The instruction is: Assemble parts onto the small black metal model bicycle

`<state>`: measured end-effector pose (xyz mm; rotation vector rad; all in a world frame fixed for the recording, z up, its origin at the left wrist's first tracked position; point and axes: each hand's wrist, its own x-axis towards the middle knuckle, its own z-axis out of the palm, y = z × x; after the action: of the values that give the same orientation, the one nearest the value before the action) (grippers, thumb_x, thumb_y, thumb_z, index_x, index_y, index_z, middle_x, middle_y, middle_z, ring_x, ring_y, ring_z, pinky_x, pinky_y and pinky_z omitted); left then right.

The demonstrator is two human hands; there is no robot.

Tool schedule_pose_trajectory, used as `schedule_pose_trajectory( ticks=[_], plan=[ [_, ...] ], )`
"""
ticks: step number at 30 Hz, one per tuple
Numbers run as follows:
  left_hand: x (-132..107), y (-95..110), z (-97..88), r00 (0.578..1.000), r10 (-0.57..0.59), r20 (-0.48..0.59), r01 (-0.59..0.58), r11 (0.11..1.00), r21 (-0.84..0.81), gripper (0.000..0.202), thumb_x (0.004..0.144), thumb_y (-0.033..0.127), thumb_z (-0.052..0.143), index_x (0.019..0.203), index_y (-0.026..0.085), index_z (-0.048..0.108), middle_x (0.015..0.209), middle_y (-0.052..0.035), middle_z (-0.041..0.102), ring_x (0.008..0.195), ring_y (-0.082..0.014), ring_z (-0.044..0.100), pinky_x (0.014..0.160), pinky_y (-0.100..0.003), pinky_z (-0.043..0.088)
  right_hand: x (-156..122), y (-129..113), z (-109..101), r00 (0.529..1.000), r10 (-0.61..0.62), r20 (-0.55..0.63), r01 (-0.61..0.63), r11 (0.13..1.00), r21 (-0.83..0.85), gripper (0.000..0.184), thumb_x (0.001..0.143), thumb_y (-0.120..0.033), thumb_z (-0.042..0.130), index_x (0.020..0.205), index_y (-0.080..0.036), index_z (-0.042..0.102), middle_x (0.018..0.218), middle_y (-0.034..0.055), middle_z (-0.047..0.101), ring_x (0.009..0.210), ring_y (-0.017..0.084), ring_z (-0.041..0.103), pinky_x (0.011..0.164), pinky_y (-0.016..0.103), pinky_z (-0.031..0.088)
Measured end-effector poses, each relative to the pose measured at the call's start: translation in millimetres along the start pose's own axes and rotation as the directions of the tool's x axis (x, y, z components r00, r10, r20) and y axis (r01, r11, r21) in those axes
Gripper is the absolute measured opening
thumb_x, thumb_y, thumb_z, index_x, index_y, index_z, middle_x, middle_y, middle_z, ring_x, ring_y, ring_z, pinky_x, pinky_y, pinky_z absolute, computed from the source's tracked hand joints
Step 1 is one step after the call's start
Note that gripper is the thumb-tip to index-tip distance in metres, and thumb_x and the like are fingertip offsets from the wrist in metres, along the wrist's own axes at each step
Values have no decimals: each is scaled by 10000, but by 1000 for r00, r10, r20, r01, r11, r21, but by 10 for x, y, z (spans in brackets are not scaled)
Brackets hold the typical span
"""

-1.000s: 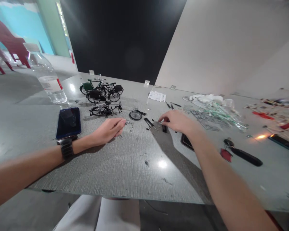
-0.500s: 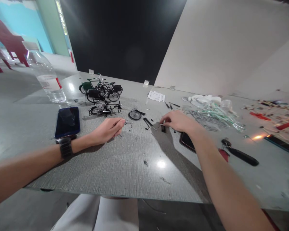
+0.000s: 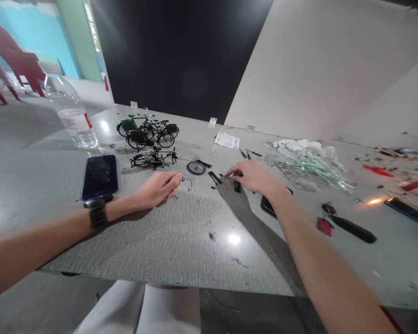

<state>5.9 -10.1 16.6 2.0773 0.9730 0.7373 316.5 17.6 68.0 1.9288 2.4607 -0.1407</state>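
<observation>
My left hand [image 3: 162, 188] rests on the table, closed, with thumb and forefinger pinching a tiny silver part [image 3: 187, 179] that looks like a model bicycle handlebar. My right hand [image 3: 252, 175] reaches over a scatter of small black pieces, thumb and fingertips drawn together; what they hold, if anything, is too small to make out. Near its fingertips lies a black fork-shaped piece [image 3: 215, 178]. A small spoked wheel [image 3: 196, 167] with a black piece at its edge lies between the hands. Beyond my left hand stands a partly built model bicycle [image 3: 153, 158] without its front wheel.
Several model bicycles [image 3: 148, 132] stand further back. A phone [image 3: 100, 176] and a water bottle [image 3: 73, 113] are at left. To the right lie a second phone [image 3: 269, 204], plastic sprues and wrapping [image 3: 304, 164], keys with a black fob [image 3: 353, 227], and paper sheets [image 3: 227, 140].
My right hand has shifted slightly left and away from me, over the small pieces. My left hand still pinches the silver part; the whole view has drifted slightly.
</observation>
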Motion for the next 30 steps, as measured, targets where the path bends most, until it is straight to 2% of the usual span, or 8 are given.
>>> schedule_pose_trajectory(
  ticks=[22,30],
  plan=[
    [0,12,-8,1000,-5,6,5,1000,3,498,1048,471,314,644,202,422,575,27,501,478,-95,451,535,-259,366,-21,20,-2,999,25,32,-27,997,73,293,926,-179,555,1066,-230,807,1045,86,789,873,217,724,797,325,561],
    [-2,4,-6,1000,6,-1,-6,1000,16,505,1045,484,309,641,202,418,573,22,507,482,-98,451,535,-260,365,-34,-17,-25,999,31,14,-31,998,56,284,924,-177,558,1030,-241,814,1021,79,792,871,214,724,760,308,556]
  ],
)
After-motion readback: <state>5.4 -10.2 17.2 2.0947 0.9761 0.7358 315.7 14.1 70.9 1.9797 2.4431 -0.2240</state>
